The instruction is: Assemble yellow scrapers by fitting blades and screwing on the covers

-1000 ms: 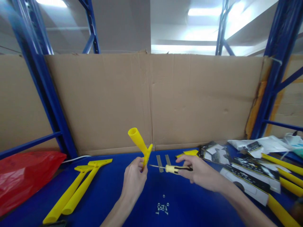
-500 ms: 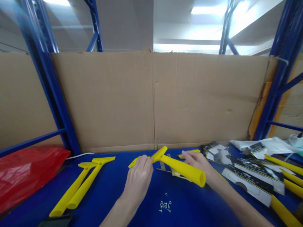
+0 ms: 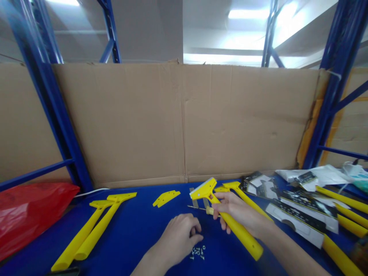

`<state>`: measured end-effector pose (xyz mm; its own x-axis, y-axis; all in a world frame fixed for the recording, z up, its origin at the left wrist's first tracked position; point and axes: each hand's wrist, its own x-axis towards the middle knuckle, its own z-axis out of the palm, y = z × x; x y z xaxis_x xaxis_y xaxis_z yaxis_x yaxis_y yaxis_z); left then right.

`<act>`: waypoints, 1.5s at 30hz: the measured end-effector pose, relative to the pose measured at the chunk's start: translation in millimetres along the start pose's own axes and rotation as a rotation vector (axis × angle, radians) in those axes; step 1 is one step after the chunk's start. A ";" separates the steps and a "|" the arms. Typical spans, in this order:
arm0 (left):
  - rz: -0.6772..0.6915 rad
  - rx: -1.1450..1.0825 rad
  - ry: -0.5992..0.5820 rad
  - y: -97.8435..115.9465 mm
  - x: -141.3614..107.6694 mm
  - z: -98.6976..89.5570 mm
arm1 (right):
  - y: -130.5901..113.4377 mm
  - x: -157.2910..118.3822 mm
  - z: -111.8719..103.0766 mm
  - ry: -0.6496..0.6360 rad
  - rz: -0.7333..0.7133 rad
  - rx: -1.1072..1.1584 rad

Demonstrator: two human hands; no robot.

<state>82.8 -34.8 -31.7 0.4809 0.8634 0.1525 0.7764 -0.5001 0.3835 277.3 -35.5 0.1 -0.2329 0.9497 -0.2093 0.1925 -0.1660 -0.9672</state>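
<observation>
— Right hand [image 3: 234, 212]?
— Wrapped around the shaft of a yellow scraper [image 3: 227, 218], just below its head. Head raised and tilted toward the far edge of the tabletop [image 3: 129, 234], with a pale blade strip along its top; hollow handle end pointing down toward the near edge.

— Left hand [image 3: 179, 237]?
— Palm down on the tabletop near the near edge, fingers curled, fingertips at a small heap of screws [image 3: 197, 253] (too small to tell whether any is pinched). Holding nothing that shows.

— Between the two hands?
— A screwdriver [image 3: 201, 208] lying flat, thin metal shaft pointing left, handle mostly hidden behind the right hand. Just beyond it, two grey metal strips [image 3: 198, 197], partly covered by the scraper's head.

— Elsewhere on the tabletop?
— A loose yellow plate [image 3: 166, 198] toward the far edge, left of the scraper's head. A second yellow scraper [image 3: 244, 197] just behind the right hand. Two more yellow scrapers [image 3: 92, 226] side by side toward the left edge, heads facing the far edge. Black-and-white packaging cards [image 3: 290, 211] toward the right edge, with further yellow handles [image 3: 345, 207] past them. A red plastic bag [image 3: 28, 211] at the far left corner, and a cardboard sheet [image 3: 184, 119] upright along the far edge.
</observation>
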 end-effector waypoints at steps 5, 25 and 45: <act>-0.062 -0.128 -0.081 -2.4 -0.2 4.6 | 3.5 0.4 3.6 -0.060 -0.006 -0.039; 0.276 -0.072 0.788 -3.3 1.9 -7.7 | -4.5 -14.3 31.4 -0.413 -0.064 0.003; 0.373 0.443 0.594 -4.2 -8.9 -17.3 | -2.5 -13.1 27.7 -0.273 -0.104 -0.063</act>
<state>68.2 -39.2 -18.9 0.5401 0.4649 0.7016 0.7568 -0.6330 -0.1632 253.4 -54.9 1.2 -0.5007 0.8527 -0.1490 0.2109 -0.0467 -0.9764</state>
